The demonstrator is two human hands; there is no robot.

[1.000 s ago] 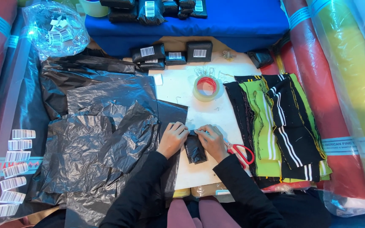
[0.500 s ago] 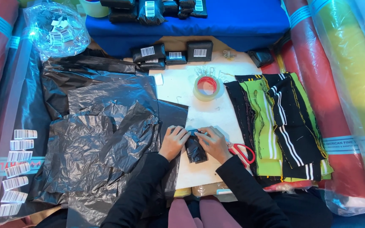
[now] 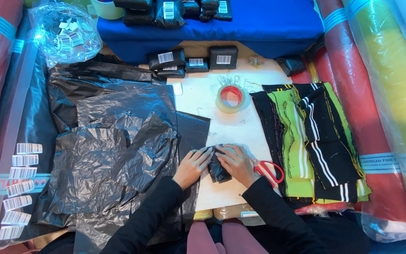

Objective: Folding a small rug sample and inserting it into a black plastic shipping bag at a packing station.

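Note:
My left hand [image 3: 192, 165] and my right hand [image 3: 237, 163] press from both sides on a small black plastic-wrapped bundle [image 3: 218, 168] lying on the white board [image 3: 222, 123]. Both sets of fingers curl over the bundle's top, hiding part of it. Black sleeves cover both forearms. Red-handled scissors [image 3: 269, 170] lie just right of my right hand. A roll of clear tape with a red core [image 3: 230, 98] sits further up the board.
Crumpled black plastic sheets [image 3: 113, 150] spread to the left. Stacked black and green striped fabric pieces [image 3: 312, 141] lie to the right. Several wrapped black packets with barcode labels [image 3: 193, 61] sit at the back, barcode stickers [image 3: 22, 188] at far left, fabric rolls [image 3: 377, 94] on both sides.
My hands have drawn closer together over the bundle, folding the black plastic tighter around it. Nothing else has moved.

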